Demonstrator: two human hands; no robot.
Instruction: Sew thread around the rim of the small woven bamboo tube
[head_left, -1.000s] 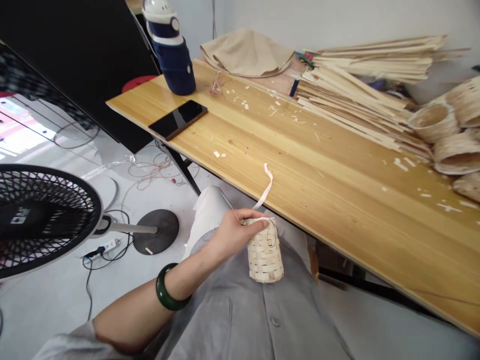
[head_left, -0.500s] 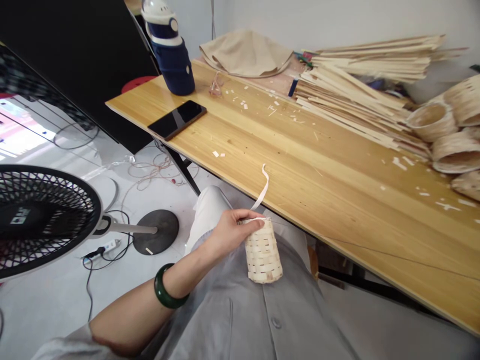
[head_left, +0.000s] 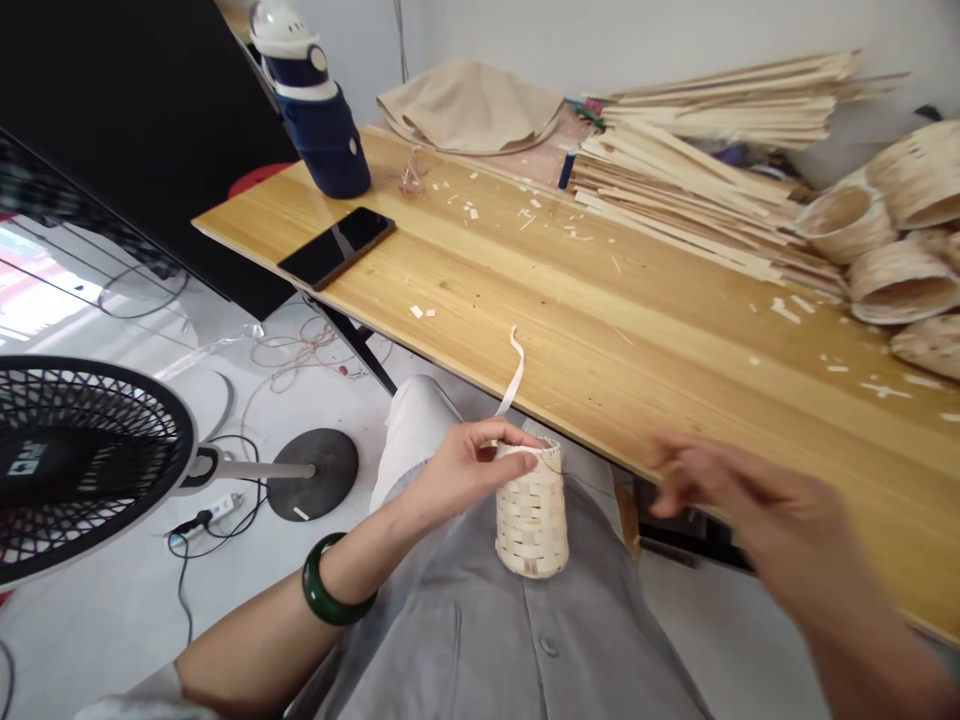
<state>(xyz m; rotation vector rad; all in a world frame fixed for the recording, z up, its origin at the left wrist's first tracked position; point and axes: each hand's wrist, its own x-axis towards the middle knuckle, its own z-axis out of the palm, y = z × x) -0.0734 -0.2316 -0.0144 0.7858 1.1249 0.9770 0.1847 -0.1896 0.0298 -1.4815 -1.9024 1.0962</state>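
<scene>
My left hand (head_left: 480,470) grips the rim of a small woven basket (head_left: 532,520), thumb outside and fingers at the opening. The basket is made of pale flat strips and stands upright against my lap. From its rim a narrow white strip (head_left: 513,378) curls up over the table edge. A thin dark thread (head_left: 581,483) leaves the rim and trails to the right. My right hand (head_left: 712,480), blurred by motion, is right of the basket and apart from it, its fingers drawn together in a pinch. Whatever lies between them cannot be made out.
On the wooden table (head_left: 480,270) are a phone (head_left: 337,247), a blue bottle (head_left: 322,135), beige cloth (head_left: 472,105), a bundle of wood strips (head_left: 675,200), several woven baskets (head_left: 904,280) and scattered chips. A fan (head_left: 90,460) stands on the left; cords lie on the floor.
My right hand has come into view from the right. The thread, stretched far to the right before, now hangs slacker. The basket has tipped slightly, showing more of its opening; my left hand still grips it.
</scene>
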